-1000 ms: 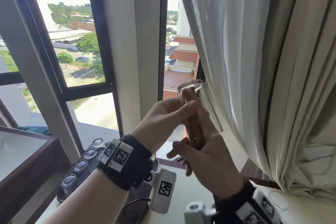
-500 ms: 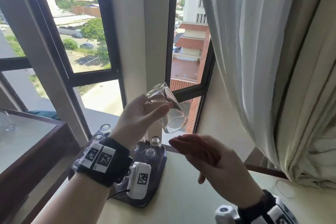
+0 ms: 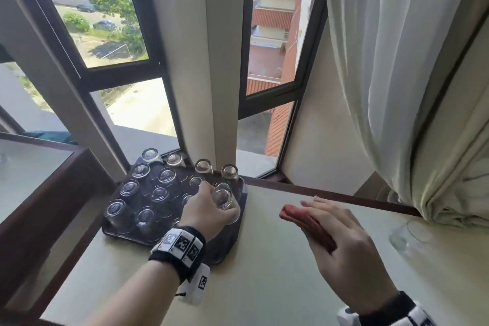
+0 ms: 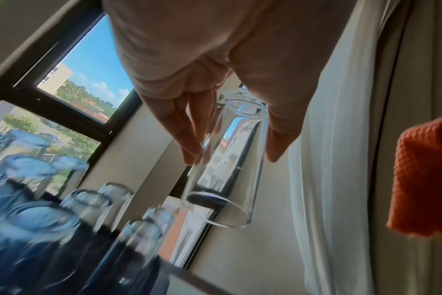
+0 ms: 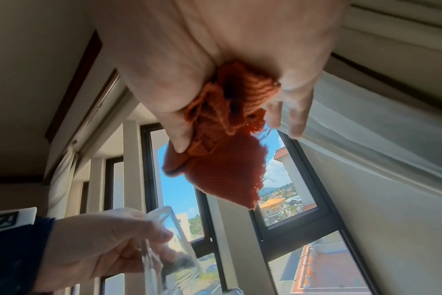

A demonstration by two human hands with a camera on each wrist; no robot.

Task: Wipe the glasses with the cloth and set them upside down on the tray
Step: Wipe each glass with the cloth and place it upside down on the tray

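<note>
We see L hand (image 3: 209, 209) gripping a glass (image 3: 225, 202) mouth-down, fingers (image 4: 187, 127) and thumb round its sides, over the tray's (image 3: 227, 243) right edge, not yet set down. Tray sits at desk's (image 3: 264, 286) back-left corner w/ approx a dozen upturned glasses (image 3: 148, 193). R hand (image 3: 344, 251) holds the folded red cloth (image 3: 307, 225) above desk centre. Another glass (image 3: 404, 238) lies near desk's right edge by the curtain (image 3: 397, 61)

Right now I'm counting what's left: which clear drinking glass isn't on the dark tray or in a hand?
The clear glass by the white curtain, alone on the cream counter.
</note>
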